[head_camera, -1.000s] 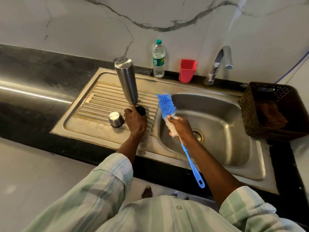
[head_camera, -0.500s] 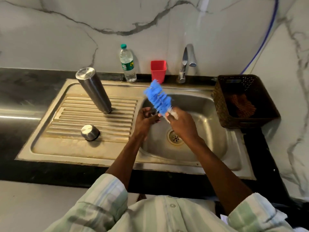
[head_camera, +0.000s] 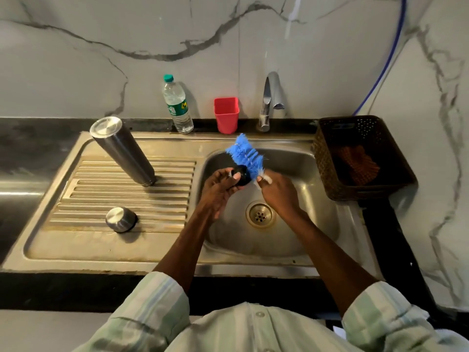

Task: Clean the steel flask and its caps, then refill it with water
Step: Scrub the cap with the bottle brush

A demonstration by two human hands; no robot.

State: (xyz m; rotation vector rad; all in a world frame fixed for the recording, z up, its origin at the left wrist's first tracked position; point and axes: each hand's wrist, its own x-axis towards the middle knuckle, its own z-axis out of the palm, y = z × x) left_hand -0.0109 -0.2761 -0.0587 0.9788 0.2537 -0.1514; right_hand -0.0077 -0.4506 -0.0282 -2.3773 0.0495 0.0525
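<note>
The steel flask (head_camera: 123, 149) stands upside down on the ribbed drainboard (head_camera: 121, 199), mouth on the ribs. A steel cap (head_camera: 121, 219) rests on the drainboard near the front. Over the sink basin (head_camera: 312, 207) my left hand (head_camera: 219, 188) holds a small black inner cap (head_camera: 242, 174). My right hand (head_camera: 278, 193) grips a bottle brush (head_camera: 247, 154) with blue bristles, and the bristles touch the black cap. The brush handle is hidden behind my right hand and arm.
A tap (head_camera: 270, 100) stands behind the basin with no water running. A plastic water bottle (head_camera: 177, 105) and a red cup (head_camera: 226, 115) stand at the wall. A brown basket (head_camera: 360, 158) with an orange scrubber sits right of the sink.
My left hand picked the black cap up from beside the flask and carried it over the basin. My right hand brought the brush head against the cap.
</note>
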